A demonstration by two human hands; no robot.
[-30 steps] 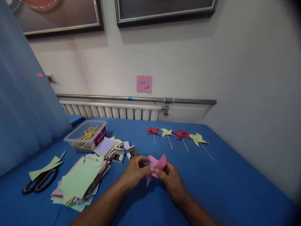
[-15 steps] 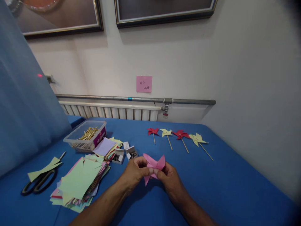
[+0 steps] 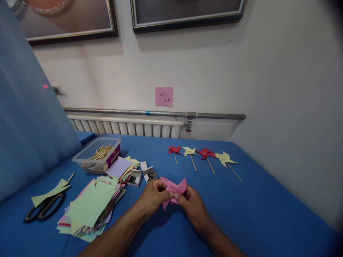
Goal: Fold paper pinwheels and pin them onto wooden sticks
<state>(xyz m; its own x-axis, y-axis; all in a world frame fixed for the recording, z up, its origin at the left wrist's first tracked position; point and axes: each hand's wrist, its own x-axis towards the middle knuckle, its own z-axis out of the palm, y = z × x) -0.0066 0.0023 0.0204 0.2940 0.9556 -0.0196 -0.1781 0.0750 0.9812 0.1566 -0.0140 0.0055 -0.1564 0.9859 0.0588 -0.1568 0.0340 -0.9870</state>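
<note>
A pink paper pinwheel (image 3: pixel 175 186) is held above the blue table, its pointed blades folded toward the middle. My left hand (image 3: pixel 157 194) pinches it from the left, thumb at the centre. From the right, my right hand (image 3: pixel 191 201) grips it too, with its thumb pressed close to the other thumb. The fingers behind the paper are partly hidden, and I see no stick on this pinwheel. Just left of my left hand stand two small open boxes of metal pins, one box (image 3: pixel 150 174) nearer and the other box (image 3: pixel 134 178) farther.
Finished red and yellow pinwheels on sticks, such as a red pinwheel (image 3: pixel 207 154), lie at the back right. Leftward are a paper stack (image 3: pixel 91 201), black-handled scissors (image 3: pixel 49 205) under cut paper, and a clear tub (image 3: pixel 93 165) of sticks. A wall and radiator (image 3: pixel 128 126) stand behind.
Both hands keep hold of the pink pinwheel, which has shifted slightly left and tilted a little. The things on the table have not moved.
</note>
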